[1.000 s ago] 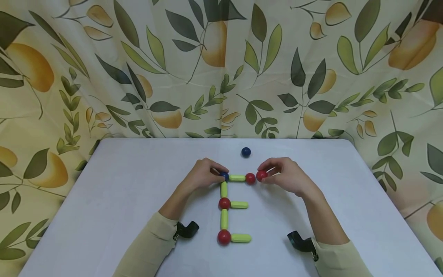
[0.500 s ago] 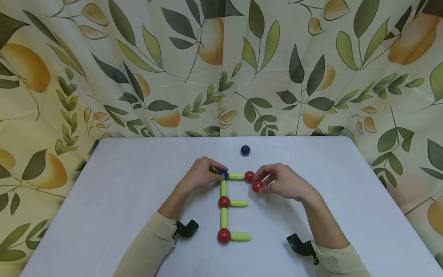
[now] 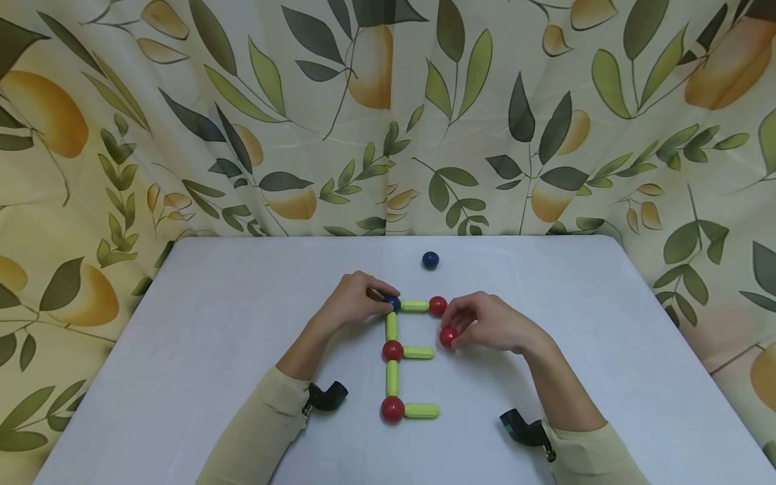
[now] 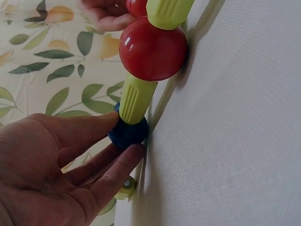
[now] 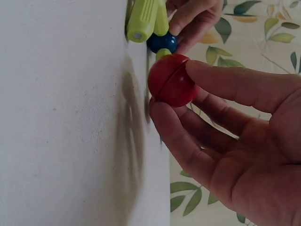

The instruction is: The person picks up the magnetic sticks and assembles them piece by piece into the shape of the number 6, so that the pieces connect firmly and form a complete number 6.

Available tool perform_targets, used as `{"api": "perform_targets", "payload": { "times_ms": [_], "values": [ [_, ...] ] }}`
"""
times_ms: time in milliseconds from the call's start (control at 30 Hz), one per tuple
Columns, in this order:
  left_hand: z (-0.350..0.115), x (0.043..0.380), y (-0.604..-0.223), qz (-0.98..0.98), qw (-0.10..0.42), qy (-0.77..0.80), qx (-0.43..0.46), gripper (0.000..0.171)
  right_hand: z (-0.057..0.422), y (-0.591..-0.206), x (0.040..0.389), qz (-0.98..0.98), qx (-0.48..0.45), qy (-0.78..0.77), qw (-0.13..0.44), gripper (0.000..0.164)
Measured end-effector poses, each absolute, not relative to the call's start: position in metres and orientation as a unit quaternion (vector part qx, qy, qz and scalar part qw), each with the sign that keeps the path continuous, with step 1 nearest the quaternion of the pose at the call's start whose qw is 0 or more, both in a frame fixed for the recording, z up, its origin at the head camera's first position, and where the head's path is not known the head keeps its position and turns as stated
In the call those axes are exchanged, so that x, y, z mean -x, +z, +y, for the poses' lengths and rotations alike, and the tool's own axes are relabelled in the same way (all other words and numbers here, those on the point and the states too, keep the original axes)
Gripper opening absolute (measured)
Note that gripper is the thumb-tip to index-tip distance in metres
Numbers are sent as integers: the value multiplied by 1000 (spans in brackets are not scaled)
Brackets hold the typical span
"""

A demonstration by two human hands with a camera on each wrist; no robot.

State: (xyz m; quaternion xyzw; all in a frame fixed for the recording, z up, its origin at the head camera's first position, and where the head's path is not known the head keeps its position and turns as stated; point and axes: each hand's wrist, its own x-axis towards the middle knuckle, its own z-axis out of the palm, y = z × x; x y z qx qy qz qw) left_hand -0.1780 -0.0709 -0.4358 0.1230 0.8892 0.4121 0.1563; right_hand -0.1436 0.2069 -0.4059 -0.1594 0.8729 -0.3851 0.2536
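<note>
My left hand point(image 3: 360, 296) pinches a blue ball point(image 4: 129, 134) at the top left corner of a frame of green rods and balls on the table. From that corner one green rod point(image 3: 415, 306) runs right to a red ball point(image 3: 438, 306), another down to the middle red ball point(image 3: 393, 351) and on to the lowest red ball point(image 3: 393, 409). Short rods point(image 3: 419, 352) stick out rightward from both these balls, their right ends free. Between thumb and fingers my right hand point(image 3: 491, 322) holds a separate red ball point(image 5: 171, 81), just right of the middle rod's free end.
A loose blue ball point(image 3: 430, 261) lies near the back edge of the white table point(image 3: 242, 289). Behind it hangs a patterned curtain point(image 3: 339, 155). Black wrist cameras point(image 3: 327, 397) sit on both sleeves.
My right hand has carried its red ball toward me and slightly left, away from the top red ball to near the middle rod's end. The left hand stays on the blue ball.
</note>
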Motion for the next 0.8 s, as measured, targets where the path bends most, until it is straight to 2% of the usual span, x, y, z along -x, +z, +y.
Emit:
{"api": "perform_targets", "payload": {
  "times_ms": [500, 800],
  "values": [
    [-71, 177, -436, 885, 161, 421, -117, 24, 198, -409, 137, 858, 191, -353, 320, 32],
    [-71, 178, -437, 884, 159, 423, -118, 24, 192, -408, 134, 861, 203, -335, 326, 32]
  ]
}}
